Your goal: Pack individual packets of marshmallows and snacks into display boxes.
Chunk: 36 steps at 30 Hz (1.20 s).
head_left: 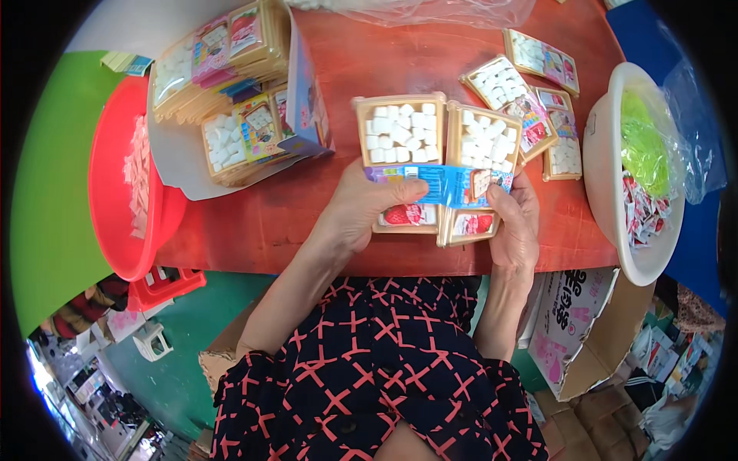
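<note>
In front of me I hold two tan plastic trays, each with white marshmallow-like cubes in its upper part and a red strawberry-print packet at the bottom. The left tray [403, 132] and the right tray [484, 140] meet side by side, and a blue printed sleeve [434, 184] crosses both. My left hand [360, 201] grips the left tray's side, its thumb lying over the sleeve. At the right tray's lower edge, my right hand [516, 227] is closed with the thumb in front. The fingers behind the trays are partly hidden.
On the red table [254, 246], an open carton [307, 115] of stacked trays [261, 46] stands left. Several loose trays [541, 61] lie at the right. A red basin [108, 169] holds pink pieces [138, 177]; a white basin [642, 265] holds green bags [644, 146] and small packets [644, 211].
</note>
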Motion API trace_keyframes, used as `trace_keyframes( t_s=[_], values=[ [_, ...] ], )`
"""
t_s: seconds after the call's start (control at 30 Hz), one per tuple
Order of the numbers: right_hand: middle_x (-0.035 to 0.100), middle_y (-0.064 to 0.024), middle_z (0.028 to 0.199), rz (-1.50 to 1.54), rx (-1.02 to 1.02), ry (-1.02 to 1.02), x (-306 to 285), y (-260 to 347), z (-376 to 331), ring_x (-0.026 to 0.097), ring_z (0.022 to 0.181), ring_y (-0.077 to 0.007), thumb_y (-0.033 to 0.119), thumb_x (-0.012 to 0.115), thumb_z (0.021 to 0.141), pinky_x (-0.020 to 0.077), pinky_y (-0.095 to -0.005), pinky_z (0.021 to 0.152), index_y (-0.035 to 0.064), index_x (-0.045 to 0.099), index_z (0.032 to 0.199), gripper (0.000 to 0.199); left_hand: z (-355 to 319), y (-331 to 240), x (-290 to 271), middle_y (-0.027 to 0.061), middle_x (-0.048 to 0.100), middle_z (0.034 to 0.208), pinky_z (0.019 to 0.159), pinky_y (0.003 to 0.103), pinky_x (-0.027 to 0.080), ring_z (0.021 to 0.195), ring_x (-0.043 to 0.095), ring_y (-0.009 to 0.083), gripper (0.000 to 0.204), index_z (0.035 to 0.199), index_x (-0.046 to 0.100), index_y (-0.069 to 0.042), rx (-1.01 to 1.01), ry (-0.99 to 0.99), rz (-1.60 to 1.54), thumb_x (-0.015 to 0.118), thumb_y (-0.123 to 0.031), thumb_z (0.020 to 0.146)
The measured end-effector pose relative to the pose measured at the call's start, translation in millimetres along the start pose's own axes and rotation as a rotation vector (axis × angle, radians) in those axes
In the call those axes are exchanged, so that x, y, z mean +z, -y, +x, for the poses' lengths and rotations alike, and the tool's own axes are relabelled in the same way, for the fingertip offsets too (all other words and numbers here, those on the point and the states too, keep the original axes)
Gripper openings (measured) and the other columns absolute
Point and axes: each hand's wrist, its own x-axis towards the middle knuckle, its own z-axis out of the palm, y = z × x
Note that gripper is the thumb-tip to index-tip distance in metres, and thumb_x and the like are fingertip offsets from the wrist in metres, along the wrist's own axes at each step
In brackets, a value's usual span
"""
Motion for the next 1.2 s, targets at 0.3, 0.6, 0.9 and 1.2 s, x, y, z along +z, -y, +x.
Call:
trace_keyframes(
  t_s=[0.3,0.6,0.9,1.2],
  values=[
    [0.059,-0.0058,0.087,-0.333,-0.348,-0.199,21.6,2.7,-11.6,0.055,0.077,-0.0087,-0.001,0.063,0.076,0.0459,-0.0218,0.072,-0.0002,0.049,0.097,0.025,-6.5,3.9,-3.1,0.0095,0.061,0.105,0.08,0.029,0.049,0.092,0.059,0.0151,0.047,0.113,0.05,0.001,0.287,-0.039,0.198,0.071,-0.001,0.071],
    [0.06,-0.0113,0.096,-0.113,-0.161,-0.06,9.2,-4.4,-13.5,0.058,0.084,-0.0122,0.0,0.061,0.077,0.0473,-0.0255,0.078,-0.0021,0.048,0.102,0.028,-6.9,3.7,-11.3,0.0094,0.06,0.106,0.082,0.03,0.048,0.094,0.059,0.0152,0.05,0.115,0.049,0.001,0.269,-0.008,0.176,0.071,0.0,0.07],
    [0.058,-0.0125,0.109,0.259,0.197,0.148,3.4,-8.7,-10.6,0.059,0.096,-0.0182,0.014,0.07,0.073,0.0479,-0.0302,0.083,-0.0054,0.044,0.118,0.055,-4.9,-4.7,-3.6,0.0099,0.059,0.105,0.083,0.029,0.047,0.093,0.058,0.0154,0.051,0.115,0.047,0.002,0.167,-0.04,0.215,0.071,-0.001,0.069],
    [0.063,-0.0104,0.1,0.246,0.17,0.201,-2.8,-21.3,-7.7,0.063,0.086,-0.018,0.0,0.076,0.057,0.0502,-0.0301,0.077,-0.0029,0.051,0.112,0.06,-20.6,-2.7,11.3,0.0101,0.058,0.107,0.084,0.028,0.046,0.096,0.057,0.0138,0.05,0.115,0.045,0.003,0.295,-0.014,0.366,0.069,0.001,0.071]
  ],
)
